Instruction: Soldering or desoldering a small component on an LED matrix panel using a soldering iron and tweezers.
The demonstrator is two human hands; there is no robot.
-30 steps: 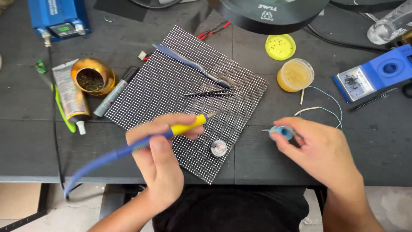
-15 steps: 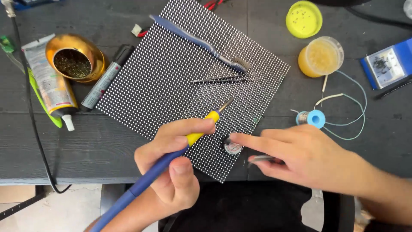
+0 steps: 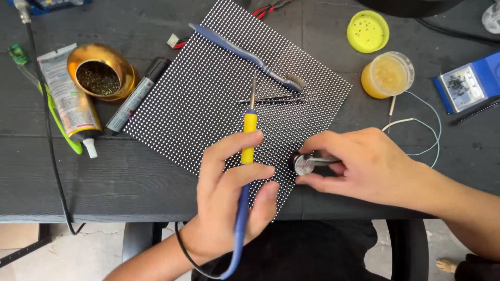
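Soldering iron (image 3: 248, 156) upright-ish over the dotted LED panel (image 3: 208, 99), tip pointing away, left hand (image 3: 229, 198) wrapped around its blue-yellow handle. Right hand (image 3: 359, 161) pinches a small round metal piece (image 3: 303, 163) at the panel's near edge. Toothbrush (image 3: 245, 54) and tweezers (image 3: 276, 99) lie on panel; dark surface (image 3: 104, 177) underneath.

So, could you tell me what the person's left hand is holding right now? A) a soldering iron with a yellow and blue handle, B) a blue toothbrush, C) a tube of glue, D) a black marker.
A: the left hand grips the soldering iron by its yellow and blue handle, tip pointing away over the dotted panel, while the toothbrush, glue tube and marker lie untouched on the table.
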